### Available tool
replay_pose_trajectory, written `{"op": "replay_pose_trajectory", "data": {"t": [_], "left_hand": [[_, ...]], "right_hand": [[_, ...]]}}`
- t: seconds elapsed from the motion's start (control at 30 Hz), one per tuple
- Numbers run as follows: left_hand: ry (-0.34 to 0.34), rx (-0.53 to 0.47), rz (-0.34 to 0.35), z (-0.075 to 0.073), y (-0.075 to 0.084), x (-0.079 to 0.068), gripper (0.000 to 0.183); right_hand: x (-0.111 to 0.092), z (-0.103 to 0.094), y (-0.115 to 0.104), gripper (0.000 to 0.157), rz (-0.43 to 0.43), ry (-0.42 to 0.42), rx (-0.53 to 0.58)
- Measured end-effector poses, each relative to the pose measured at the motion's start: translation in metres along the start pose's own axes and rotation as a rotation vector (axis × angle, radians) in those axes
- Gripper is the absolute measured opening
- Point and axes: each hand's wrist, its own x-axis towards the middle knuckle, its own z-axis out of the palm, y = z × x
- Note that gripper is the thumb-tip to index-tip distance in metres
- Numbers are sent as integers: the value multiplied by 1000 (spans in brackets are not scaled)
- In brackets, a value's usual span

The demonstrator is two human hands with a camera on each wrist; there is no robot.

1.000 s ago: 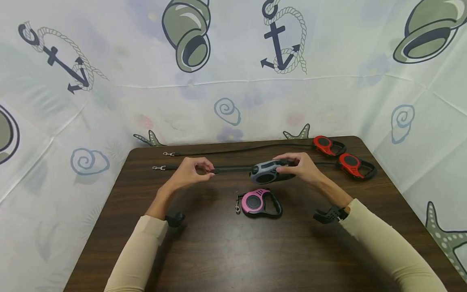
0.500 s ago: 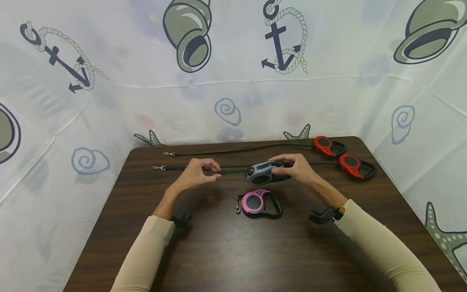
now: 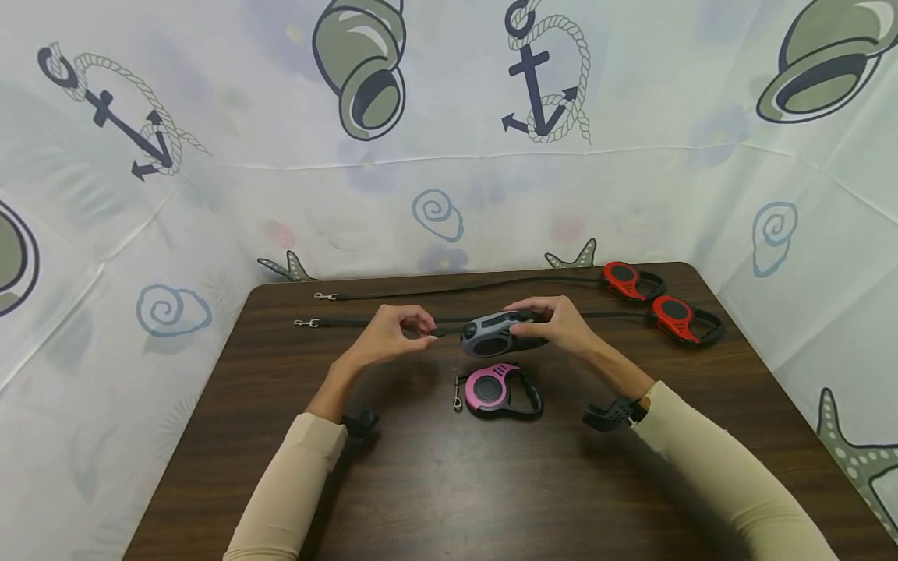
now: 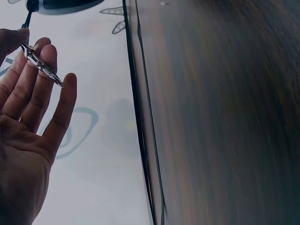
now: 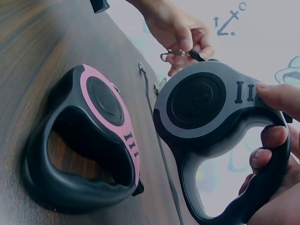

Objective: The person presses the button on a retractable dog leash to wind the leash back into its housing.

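My right hand (image 3: 561, 327) grips the handle of a grey and black retractable dog leash (image 3: 484, 333), held up above the table with its thumb by the bone-shaped marks in the right wrist view. Between the thumb and fingers of my left hand (image 3: 394, 333) is the black strap end beside the metal snap hook (image 4: 42, 65), which lies across the fingers. A short piece of strap (image 5: 196, 55) shows between that hand and the leash case. Below them, a pink and black retractable leash (image 3: 487, 388) lies on the table, its small hook (image 3: 457, 397) at its left.
Two red and black retractable leashes, one farther back (image 3: 621, 273) and one nearer (image 3: 675, 308), lie at the right of the brown table (image 3: 449, 483). Their black straps stretch left to metal hooks (image 3: 305, 322). A patterned cloth (image 3: 449, 125) hangs behind.
My left hand has moved right with the hook end, and my right hand has moved left with the grey leash. The strap between them is shorter. The pink and red leashes stay put.
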Motion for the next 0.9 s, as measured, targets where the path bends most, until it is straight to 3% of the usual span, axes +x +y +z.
{"op": "replay_pose_trajectory", "data": {"t": [0.33, 0.67, 0.9], "left_hand": [[-9, -18, 9, 8, 2, 8, 18], [28, -7, 29, 15, 2, 12, 18], [43, -53, 17, 19, 2, 15, 17]], "right_hand": [[5, 11, -1, 40, 31, 5, 33], [7, 12, -3, 40, 54, 45, 29], [8, 11, -5, 38, 54, 55, 15]]}}
